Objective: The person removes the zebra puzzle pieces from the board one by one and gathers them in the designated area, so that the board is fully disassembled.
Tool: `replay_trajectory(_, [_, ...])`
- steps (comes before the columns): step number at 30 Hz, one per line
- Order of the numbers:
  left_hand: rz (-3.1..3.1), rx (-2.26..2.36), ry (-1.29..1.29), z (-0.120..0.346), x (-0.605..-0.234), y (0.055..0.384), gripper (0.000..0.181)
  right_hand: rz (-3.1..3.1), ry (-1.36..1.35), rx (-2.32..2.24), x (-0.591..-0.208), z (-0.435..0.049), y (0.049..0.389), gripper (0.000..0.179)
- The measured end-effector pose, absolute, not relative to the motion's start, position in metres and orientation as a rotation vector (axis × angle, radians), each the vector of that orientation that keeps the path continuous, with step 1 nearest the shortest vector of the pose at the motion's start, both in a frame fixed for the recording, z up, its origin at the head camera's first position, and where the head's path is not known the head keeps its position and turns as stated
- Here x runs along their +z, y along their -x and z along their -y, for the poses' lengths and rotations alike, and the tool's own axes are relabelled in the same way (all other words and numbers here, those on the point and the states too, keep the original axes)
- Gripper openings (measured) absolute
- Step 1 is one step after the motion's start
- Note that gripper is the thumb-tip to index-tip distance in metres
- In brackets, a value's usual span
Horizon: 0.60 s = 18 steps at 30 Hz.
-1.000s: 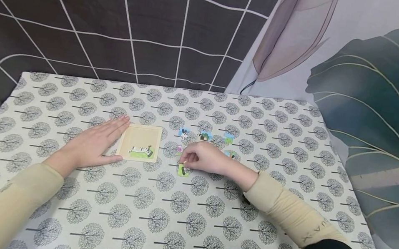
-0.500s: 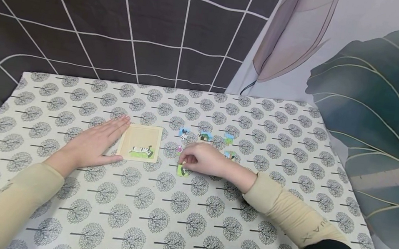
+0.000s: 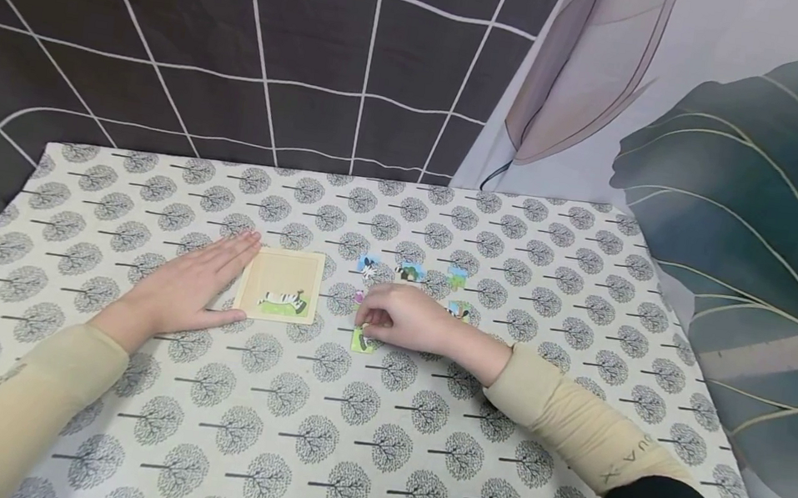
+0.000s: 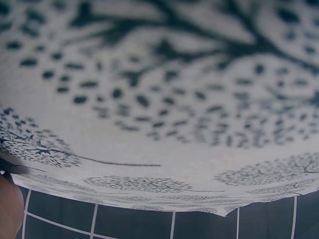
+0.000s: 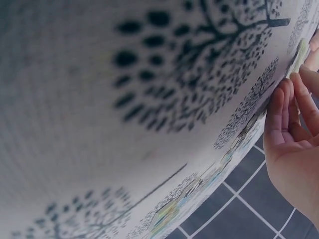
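My left hand [image 3: 194, 281] lies flat with its fingers straight, thumb and fingertips against the left side of a square wooden puzzle tray [image 3: 316, 289]. Inside the tray's lower part is a strip of puzzle showing a striped zebra body on green [image 3: 279, 300]. To the right of the tray, my right hand [image 3: 408, 318] pinches a green puzzle piece [image 3: 361, 342] between thumb and fingers, low over the cloth. The right wrist view shows the fingertips of my right hand [image 5: 294, 124] at the pale edge of that piece [image 5: 299, 57].
Beyond my right hand lie loose puzzle pieces: a zebra-head piece [image 3: 367, 267], a blue and green piece [image 3: 411, 272], another blue and green piece [image 3: 457, 278], and one beside the wrist [image 3: 459, 311]. A pink-marked piece [image 3: 360, 297] is partly hidden. A tree-print cloth [image 3: 313, 440] covers the table.
The pinched puzzle piece has shifted and turned slightly to the left with my right hand. My left hand and the tray stay where they were.
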<state>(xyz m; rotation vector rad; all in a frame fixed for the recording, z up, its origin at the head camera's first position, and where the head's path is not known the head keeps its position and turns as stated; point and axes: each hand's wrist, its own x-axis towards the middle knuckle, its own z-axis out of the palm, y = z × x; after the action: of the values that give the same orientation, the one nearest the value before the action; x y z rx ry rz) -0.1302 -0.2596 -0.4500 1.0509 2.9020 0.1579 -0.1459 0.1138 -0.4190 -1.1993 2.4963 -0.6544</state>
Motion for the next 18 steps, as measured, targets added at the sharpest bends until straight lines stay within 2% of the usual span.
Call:
replay_trajectory(9, [-2.893,0.16,-1.035,0.258,-0.45,0.132,0.102,-2.51,1.227,-0.745,-0.415,-0.112,0.154,0.008])
replay_trajectory(18, [-2.896,0.156,-1.027,0.259,-0.452,0.132,0.103,-2.507,1.155,-0.775,-0.406,-0.087,0.165,0.013])
